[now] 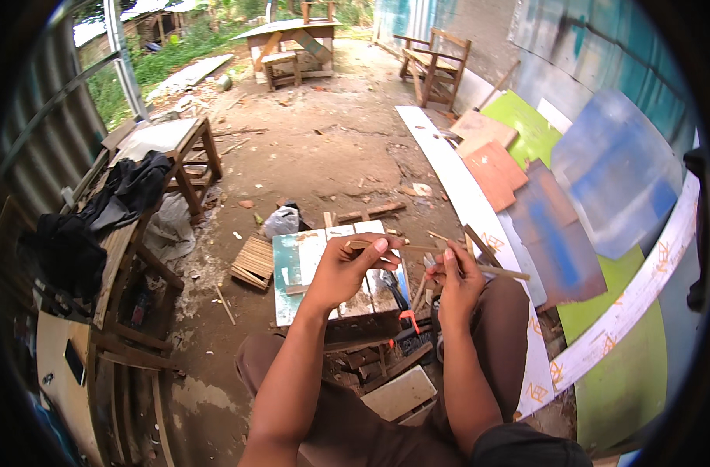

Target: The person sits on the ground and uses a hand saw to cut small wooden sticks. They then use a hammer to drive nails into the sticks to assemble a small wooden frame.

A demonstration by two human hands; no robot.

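My left hand [345,272] pinches a thin wooden stick [422,248] between thumb and fingers, above a low worktable [287,265] with a white and teal top. The stick runs across toward my right hand [457,288], whose fingers are closed. A length of thin wooden stick [509,272] juts out to the right of that hand; whether both lengths are one piece, I cannot tell. Below the hands, a tool with orange-and-black handles [407,315] lies at the table's right edge. A small wood offcut [296,289] rests on the tabletop.
A bundle of short wooden sticks [252,263] lies on the ground left of the table. Dark clothes [129,187] hang over a wooden bench at left, with a phone [75,362] nearer. Painted sheets [615,171] and a long white board [468,210] lie to the right.
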